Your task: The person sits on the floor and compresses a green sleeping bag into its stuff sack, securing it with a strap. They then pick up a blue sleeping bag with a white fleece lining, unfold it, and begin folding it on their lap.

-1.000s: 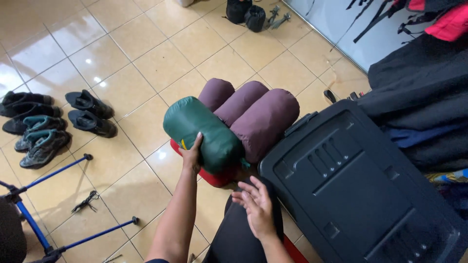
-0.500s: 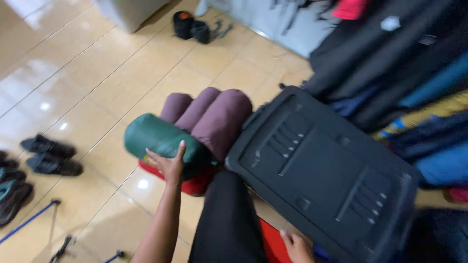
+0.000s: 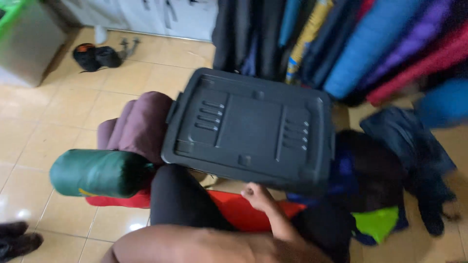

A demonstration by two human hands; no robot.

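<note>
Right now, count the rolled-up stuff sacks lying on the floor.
3 show: a green roll at the left, and two maroon rolls behind it, against the black lid. More may be hidden under that lid.

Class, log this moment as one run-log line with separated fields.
right hand: under edge of dark grey lid | left hand: not visible | beside: green roll, maroon rolls, red bin

Bare, sleeveless right arm [image 3: 273,219]; black trousers [image 3: 180,199] on the leg.
</note>
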